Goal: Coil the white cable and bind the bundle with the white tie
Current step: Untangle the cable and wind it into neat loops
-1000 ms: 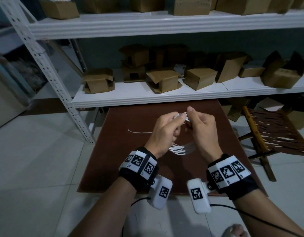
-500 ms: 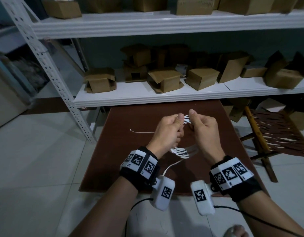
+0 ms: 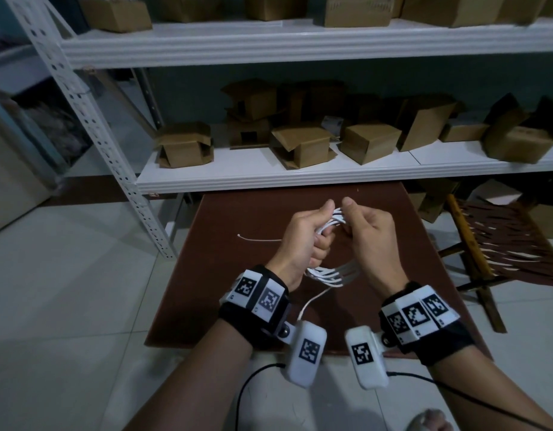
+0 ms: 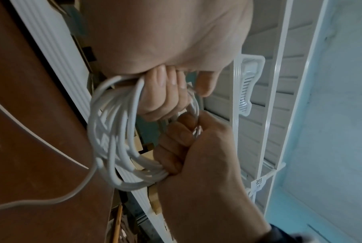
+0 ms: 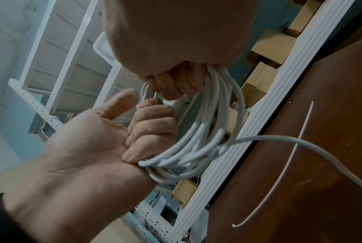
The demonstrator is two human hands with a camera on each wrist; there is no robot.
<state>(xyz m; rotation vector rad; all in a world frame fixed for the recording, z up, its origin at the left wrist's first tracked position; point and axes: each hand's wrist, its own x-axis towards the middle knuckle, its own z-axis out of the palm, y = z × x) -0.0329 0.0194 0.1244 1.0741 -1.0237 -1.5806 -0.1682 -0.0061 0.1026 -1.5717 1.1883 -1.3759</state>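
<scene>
The white cable (image 3: 328, 275) is wound into a coil of several loops and held above the brown table (image 3: 200, 290). My left hand (image 3: 312, 234) grips one side of the coil (image 4: 113, 139), with its fingers (image 4: 165, 95) curled round the strands. My right hand (image 3: 362, 225) grips the other side, fingers (image 5: 176, 83) wrapped round the coil (image 5: 207, 139). A loose tail of cable (image 3: 312, 301) hangs down toward my left wrist. The white tie (image 3: 259, 240) lies flat on the table left of my hands, untouched; it also shows in the wrist views as a thin strip (image 4: 40, 139) (image 5: 296, 148).
A white metal shelf (image 3: 300, 178) with several cardboard boxes (image 3: 303, 144) runs right behind the table. A slanted perforated upright (image 3: 91, 119) stands at the left. A folding wooden chair (image 3: 493, 247) sits to the right. Pale tiled floor surrounds the table.
Both hands went from a fingertip pinch at the coil's top to a fuller grip round it. A loose cable tail now shows hanging below the coil.
</scene>
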